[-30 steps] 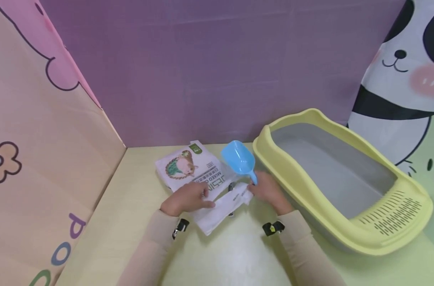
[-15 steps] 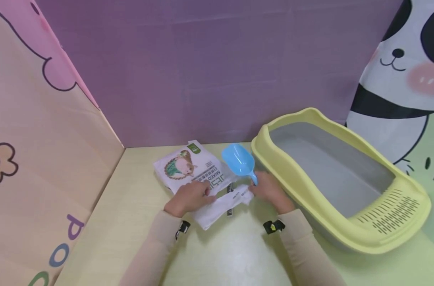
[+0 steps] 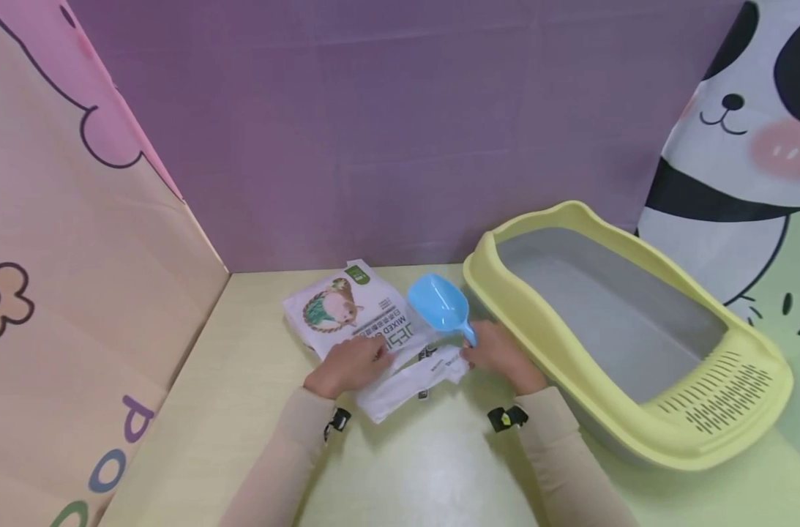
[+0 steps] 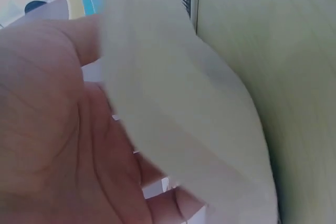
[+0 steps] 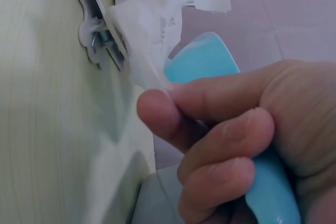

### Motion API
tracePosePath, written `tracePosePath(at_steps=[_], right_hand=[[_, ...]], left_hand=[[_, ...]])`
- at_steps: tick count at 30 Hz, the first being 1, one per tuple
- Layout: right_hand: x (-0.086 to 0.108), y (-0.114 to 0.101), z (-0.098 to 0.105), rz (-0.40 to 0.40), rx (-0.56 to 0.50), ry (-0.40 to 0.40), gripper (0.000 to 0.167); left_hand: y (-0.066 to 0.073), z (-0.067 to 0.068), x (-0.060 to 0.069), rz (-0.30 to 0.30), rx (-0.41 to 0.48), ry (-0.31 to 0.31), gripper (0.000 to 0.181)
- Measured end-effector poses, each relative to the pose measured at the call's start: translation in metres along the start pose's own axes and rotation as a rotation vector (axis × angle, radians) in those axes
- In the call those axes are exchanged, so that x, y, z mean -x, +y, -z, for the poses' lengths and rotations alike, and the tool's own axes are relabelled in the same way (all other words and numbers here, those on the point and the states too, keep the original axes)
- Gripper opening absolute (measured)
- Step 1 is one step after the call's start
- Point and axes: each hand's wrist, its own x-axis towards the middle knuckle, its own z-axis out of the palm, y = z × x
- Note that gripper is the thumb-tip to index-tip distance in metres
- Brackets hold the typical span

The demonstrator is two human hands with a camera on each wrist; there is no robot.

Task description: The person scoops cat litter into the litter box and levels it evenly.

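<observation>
A white printed bag (image 3: 330, 307) with a cat picture lies on the table, its torn mouth towards me. My left hand (image 3: 350, 364) grips the bag at its mouth; in the left wrist view the white flap (image 4: 178, 93) hides part of the fingers. My right hand (image 3: 498, 355) holds a blue scoop (image 3: 439, 301) by its handle, bowl pointing away over the bag's edge. Its thumb and forefinger also pinch a corner of the torn flap (image 5: 144, 51). A dark clip with a spring (image 5: 97, 24) lies beneath the flap, mostly covered in the head view.
A yellow-rimmed litter box (image 3: 538, 307) with a grey inside and a slotted front ledge stands close to the right hand. Behind the table (image 3: 419, 468) hangs a purple backdrop (image 3: 340, 146). Printed cloths rise on the left and right.
The scoop's bowl has dropped slightly towards me with small movements of the right hand. The flap between the hands has shifted a little. The litter box has stayed put.
</observation>
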Motion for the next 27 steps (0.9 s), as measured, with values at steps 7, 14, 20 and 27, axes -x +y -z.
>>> tracePosePath(at_steps=[7,14,20,27], right_hand=[[-0.001,0.0,0.0,-0.039,-0.003,-0.015,0.009],[0.002,0.0,0.003,-0.06,-0.113,-0.003,0.018],[0.013,-0.012,0.019,0.023,-0.164,0.041,0.032],[0.03,-0.028,0.039,0.092,-0.208,-0.044,0.023]], left_hand=[[0.002,-0.005,-0.004,-0.017,-0.066,0.049,0.023],[0.004,-0.007,-0.008,-0.052,-0.143,0.125,0.029],[0.006,-0.003,-0.008,-0.058,-0.2,0.203,0.027],[0.011,-0.001,-0.005,-0.071,-0.276,0.261,0.026]])
